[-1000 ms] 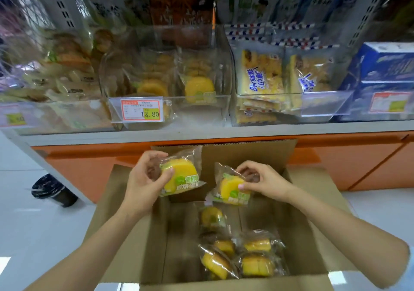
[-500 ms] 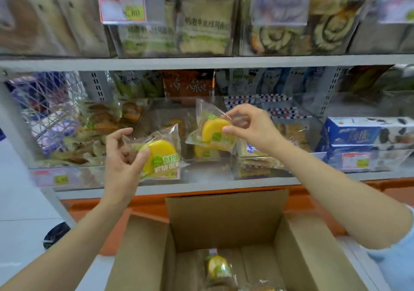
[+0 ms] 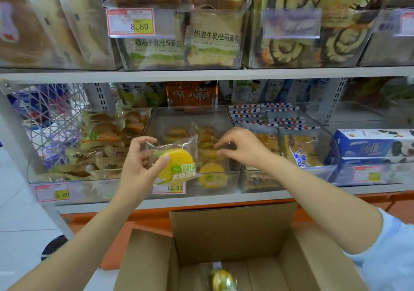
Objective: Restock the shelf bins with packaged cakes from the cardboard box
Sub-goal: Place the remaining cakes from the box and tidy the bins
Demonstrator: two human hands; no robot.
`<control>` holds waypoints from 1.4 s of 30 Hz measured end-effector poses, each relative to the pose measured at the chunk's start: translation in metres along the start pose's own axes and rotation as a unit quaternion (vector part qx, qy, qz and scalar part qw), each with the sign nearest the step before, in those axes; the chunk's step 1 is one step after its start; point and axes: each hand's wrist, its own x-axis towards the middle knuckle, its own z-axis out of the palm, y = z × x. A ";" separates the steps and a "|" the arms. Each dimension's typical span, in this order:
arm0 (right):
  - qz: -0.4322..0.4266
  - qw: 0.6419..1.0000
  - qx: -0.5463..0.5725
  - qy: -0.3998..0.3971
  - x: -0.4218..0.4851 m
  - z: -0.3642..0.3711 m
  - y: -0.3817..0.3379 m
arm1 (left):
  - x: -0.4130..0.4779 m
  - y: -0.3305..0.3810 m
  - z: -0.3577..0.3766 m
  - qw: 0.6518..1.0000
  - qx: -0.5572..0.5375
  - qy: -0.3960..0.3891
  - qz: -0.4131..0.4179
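- The lower shelf (image 3: 224,198) carries clear bins side by side: the left bin (image 3: 94,190) with brown buns (image 3: 105,129), the middle bin (image 3: 226,190) with yellow packaged cakes (image 3: 210,174), and the right bin (image 3: 264,185) with striped packets (image 3: 268,120).
- Blue boxes (image 3: 369,142) stand at its far right.
- The upper shelf (image 3: 201,74) bears a toast bin (image 3: 156,63) and a roll cake bin (image 3: 302,63).

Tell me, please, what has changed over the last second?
Both hands rose from the cardboard box to the clear bin. The right hand let go of its cake and hovers with empty, loosely curled fingers over the bin. The left hand holds its packaged cake as before, now at the bin's front. The box stayed put.
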 end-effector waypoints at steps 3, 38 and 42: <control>-0.001 0.995 0.069 0.067 -0.007 -0.009 0.007 | 0.020 0.015 0.014 1.000 -0.015 -0.013 0.014; 0.013 0.998 0.060 0.012 -0.016 -0.007 0.008 | 0.083 -0.008 0.056 0.871 0.389 -0.300 -0.005; 0.032 0.998 0.056 -0.005 -0.018 -0.003 0.003 | 0.087 -0.016 0.051 0.900 0.336 -0.278 -0.002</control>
